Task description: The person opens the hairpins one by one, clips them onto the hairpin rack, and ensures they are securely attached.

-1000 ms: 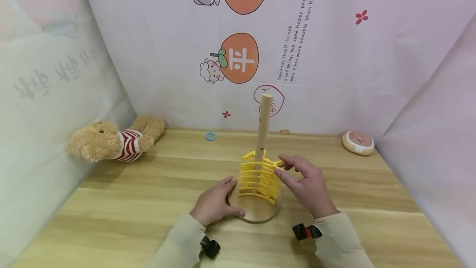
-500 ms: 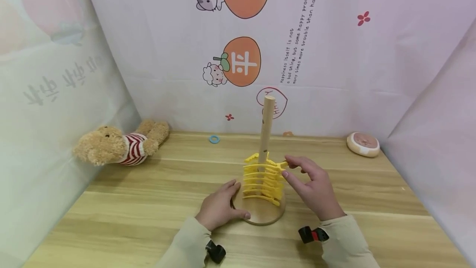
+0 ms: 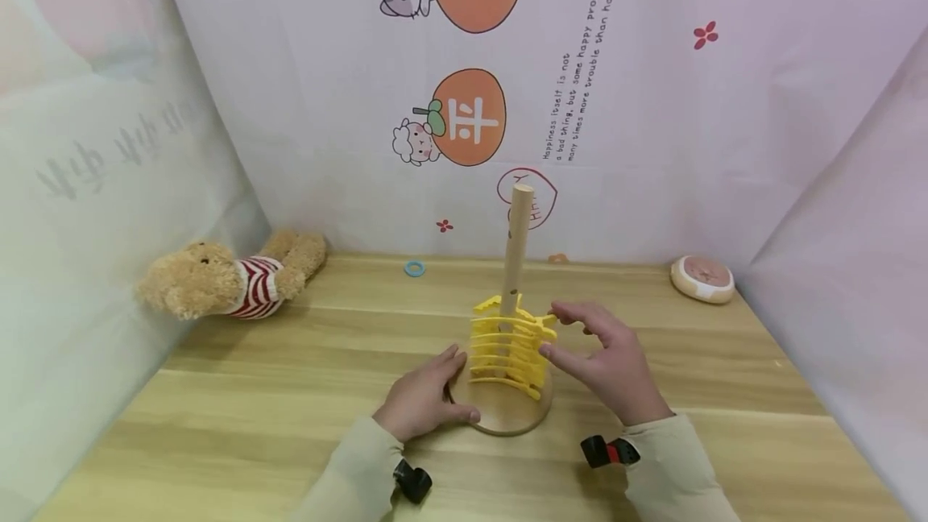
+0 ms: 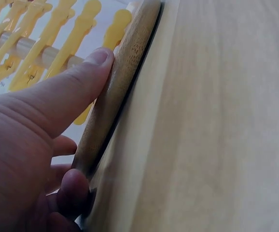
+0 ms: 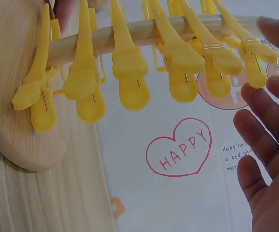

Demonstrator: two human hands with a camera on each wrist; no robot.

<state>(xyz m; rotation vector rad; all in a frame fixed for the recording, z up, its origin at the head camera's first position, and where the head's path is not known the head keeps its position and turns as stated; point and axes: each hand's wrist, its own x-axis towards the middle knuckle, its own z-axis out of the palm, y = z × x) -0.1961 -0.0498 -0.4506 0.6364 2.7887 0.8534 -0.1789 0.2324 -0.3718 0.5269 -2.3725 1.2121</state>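
Observation:
A wooden stand has an upright post (image 3: 516, 252) on a round base (image 3: 505, 416). Several yellow hair clips (image 5: 129, 67) are clamped one above another around the lower part of the post. My left hand (image 3: 419, 395) grips the base's rim, with its thumb (image 4: 84, 79) over the upper face and the other fingers around the edge. Beside the topmost clip (image 5: 241, 43), my right hand (image 3: 607, 357) has its thumb and fingers spread apart. Its fingertips are close to that clip's handles; whether one touches is hard to tell. Nothing is pinched in it.
A teddy bear (image 3: 254, 284) in a striped top lies at the left wall. A blue ring (image 3: 415, 268) sits near the back edge of the table (image 3: 290, 393). At the back right is a round pink-and-cream object (image 3: 702, 279). Printed cloth walls enclose three sides.
My right thumb has moved down and away from the topmost clip's handle, widening the gap to the fingers. The clip stays on the post. My left hand keeps its place on the base.

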